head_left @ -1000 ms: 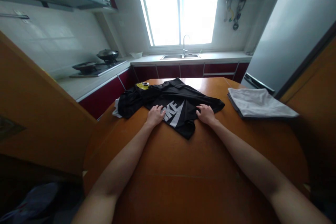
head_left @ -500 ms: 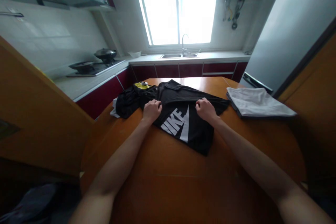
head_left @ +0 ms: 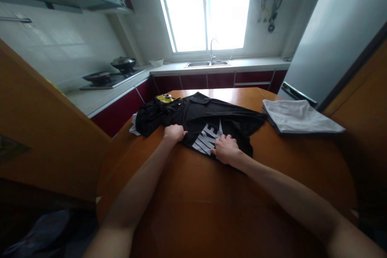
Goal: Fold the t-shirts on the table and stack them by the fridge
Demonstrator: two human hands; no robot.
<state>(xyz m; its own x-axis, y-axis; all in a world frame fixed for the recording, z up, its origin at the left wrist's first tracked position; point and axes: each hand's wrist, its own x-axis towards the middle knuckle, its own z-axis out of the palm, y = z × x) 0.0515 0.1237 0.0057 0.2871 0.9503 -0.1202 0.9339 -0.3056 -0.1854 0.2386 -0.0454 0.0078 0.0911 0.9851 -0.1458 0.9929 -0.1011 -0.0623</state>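
A black T-shirt with large white NIKE lettering is spread on the wooden table in front of me. My left hand is at its near left edge, fingers curled over the cloth and thumb pointing right. On the white print rests my right hand, palm down with fingers apart, covering part of the logo. The shirt's near right corner is partly hidden behind my right hand and forearm.
A bundle of dark clothes with a yellow piece lies against the shirt's left side. Folded grey-white cloth sits at the table's right. Beyond are a counter with a sink, a stove with pans and a fridge.
My right hand has moved nearer to me and left, from the shirt's upper right onto the print, its fingers spreading. My left hand has slid slightly nearer. The shirt's near right corner has shifted.
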